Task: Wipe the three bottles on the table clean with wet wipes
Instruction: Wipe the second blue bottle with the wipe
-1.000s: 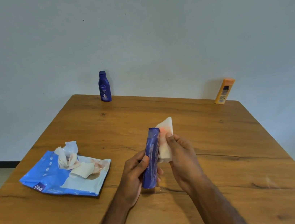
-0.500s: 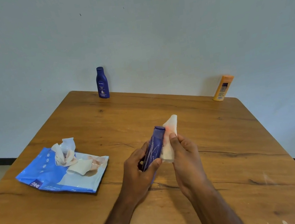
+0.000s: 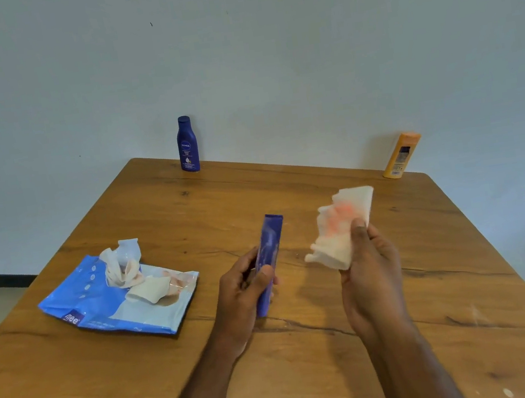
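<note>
My left hand (image 3: 244,292) grips a slim blue-purple bottle (image 3: 270,251) above the middle of the wooden table (image 3: 311,360), its top pointing away from me. My right hand (image 3: 371,271) holds a crumpled white wet wipe (image 3: 339,228) with a pink stain, about a hand's width to the right of the bottle and not touching it. A dark blue bottle (image 3: 187,144) stands upright at the table's far edge. An orange bottle (image 3: 401,155) leans against the wall at the far right corner.
A blue wet-wipe pack (image 3: 101,309) lies on the left of the table with a wipe pulled out of its opening and a crumpled wipe (image 3: 149,290) on top. The pale wall runs right behind the table's far edge.
My right hand has pulled the wipe off the slim bottle and moved right, showing the pink stain. My left hand still holds the bottle in about the same place.
</note>
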